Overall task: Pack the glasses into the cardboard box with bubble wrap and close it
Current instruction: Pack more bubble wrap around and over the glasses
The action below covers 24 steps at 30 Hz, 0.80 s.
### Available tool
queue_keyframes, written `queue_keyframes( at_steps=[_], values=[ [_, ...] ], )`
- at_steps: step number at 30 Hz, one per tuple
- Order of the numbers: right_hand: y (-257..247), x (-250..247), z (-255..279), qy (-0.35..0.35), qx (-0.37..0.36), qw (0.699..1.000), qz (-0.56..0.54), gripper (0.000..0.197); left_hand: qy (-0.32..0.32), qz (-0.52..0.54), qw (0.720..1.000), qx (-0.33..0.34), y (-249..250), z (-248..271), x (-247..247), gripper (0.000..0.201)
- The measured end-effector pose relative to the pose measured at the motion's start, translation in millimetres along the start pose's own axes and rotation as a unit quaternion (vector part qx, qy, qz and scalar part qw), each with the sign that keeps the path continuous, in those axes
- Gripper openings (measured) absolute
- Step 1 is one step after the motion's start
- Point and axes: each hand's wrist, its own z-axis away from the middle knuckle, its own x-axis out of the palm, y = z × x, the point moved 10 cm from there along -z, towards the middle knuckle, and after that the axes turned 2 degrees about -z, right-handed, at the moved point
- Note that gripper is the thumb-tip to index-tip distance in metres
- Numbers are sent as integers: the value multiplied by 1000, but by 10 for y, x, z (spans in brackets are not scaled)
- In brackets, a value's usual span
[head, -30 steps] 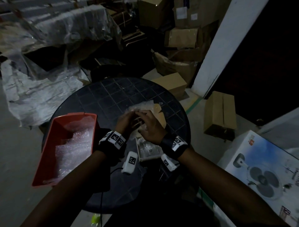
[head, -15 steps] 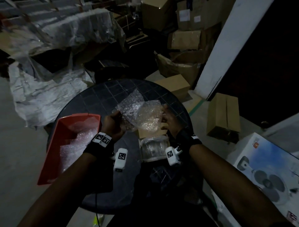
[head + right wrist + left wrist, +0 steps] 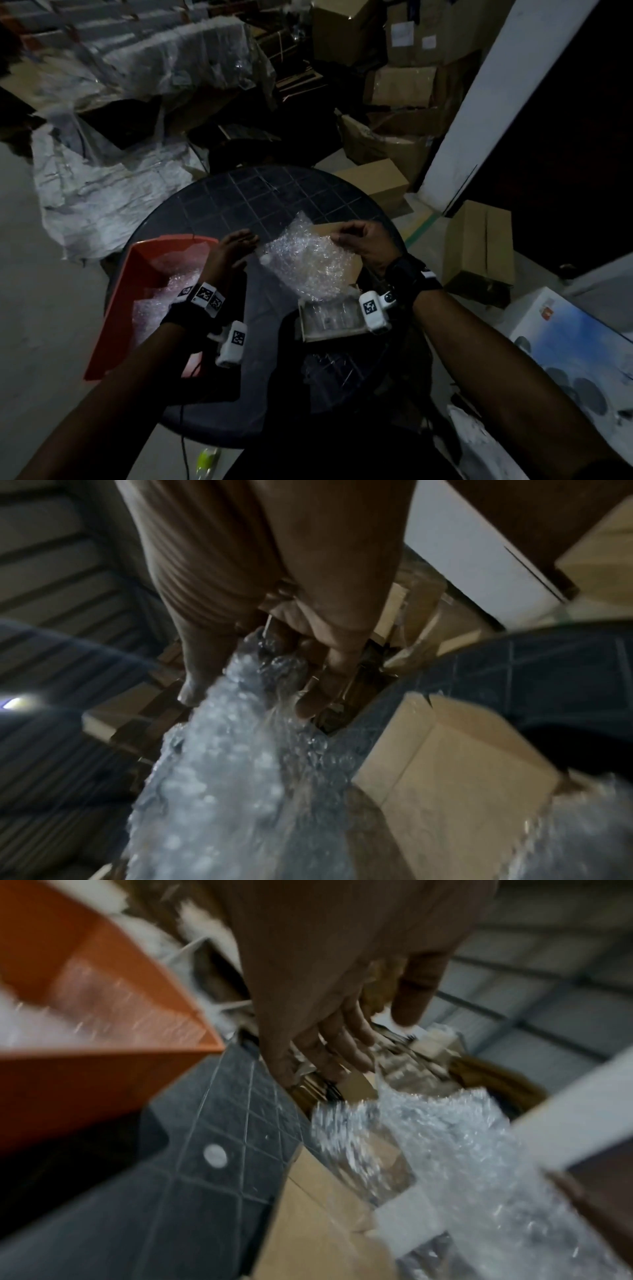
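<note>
I'm pinching the wrap [image 3: 308, 263] in my right hand [image 3: 368, 245] over the box [image 3: 334, 317] of glasses; left hand [image 3: 227, 251] is hanging released. One-handed, the sheet risks bunching and leaving glass bare.

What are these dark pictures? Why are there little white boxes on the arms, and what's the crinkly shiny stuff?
No robot here, just a person packing. The big picture comes from a camera on their head, looking down. The little white boxes are cameras strapped to each wrist; they took the two close-up pictures of the fingers. On the round black table sit an orange bin with bubble wrap in it and an open cardboard box with something clear and shiny inside. The crinkly stuff is a bubble wrap sheet. The right hand pinches its edge above the box. The left hand is open and holds nothing.
</note>
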Motion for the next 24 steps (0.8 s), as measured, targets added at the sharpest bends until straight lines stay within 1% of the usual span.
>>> queue_keyframes(
  at_steps=[2, 3, 5, 6, 7, 8, 9, 10, 11, 12, 15, 17, 19, 20, 22, 23, 24],
  values=[
    [-109, -7, 19, -21, -13, 998, 52, 15, -1, -71, 997, 31, 100, 1, 47, 16],
    [-158, 0, 21, -31, -22, 997, 74, 16, -8, -91, 995, 41, 163, 7, 128, 20],
    [-247, 28, 22, -52, -38, 993, 104, 17, -10, -143, 988, 63, 274, -32, 300, 42],
    [-287, 41, 20, -60, -48, 989, 125, 16, -20, -191, 978, 75, 329, -50, 420, 49],
    [-320, 40, 17, -63, -60, 985, 148, 15, -36, -244, 966, 83, 386, -43, 554, 50],
    [-354, 39, 24, -63, -70, 982, 166, 15, -53, -292, 952, 80, 409, -24, 677, 46],
    [-385, 25, 30, -59, -80, 979, 176, 16, -65, -328, 939, 83, 432, 4, 788, 42],
    [-403, 0, 38, -53, -85, 979, 178, 18, -73, -342, 932, 91, 433, 1, 870, 37],
    [-398, -32, 41, -49, -85, 980, 174, 20, -71, -340, 932, 98, 412, -28, 890, 33],
    [-384, -75, 53, -44, -81, 981, 171, 22, -66, -318, 940, 99, 373, -66, 894, 29],
    [-262, -258, 90, -35, -58, 982, 174, 28, -25, -210, 974, 80, 244, -222, 696, 23],
    [-192, -429, 130, -17, -51, 980, 189, 29, -3, -190, 978, 84, 228, -284, 529, 20],
    [-150, -590, 172, 12, -45, 984, 174, 28, -6, -200, 976, 84, 218, -262, 410, 15],
    [-143, -646, 183, 24, -44, 985, 163, 28, -18, -200, 976, 81, 197, -251, 396, 18],
    [-167, -681, 179, 31, -47, 987, 152, 27, -67, -179, 980, 56, 128, -176, 493, 39],
    [-189, -660, 166, 23, -50, 987, 149, 26, -90, -155, 983, 33, 81, -118, 570, 46],
    [-215, -620, 149, 10, -53, 988, 144, 26, -97, -130, 987, 12, 45, -68, 629, 49]
  ],
)
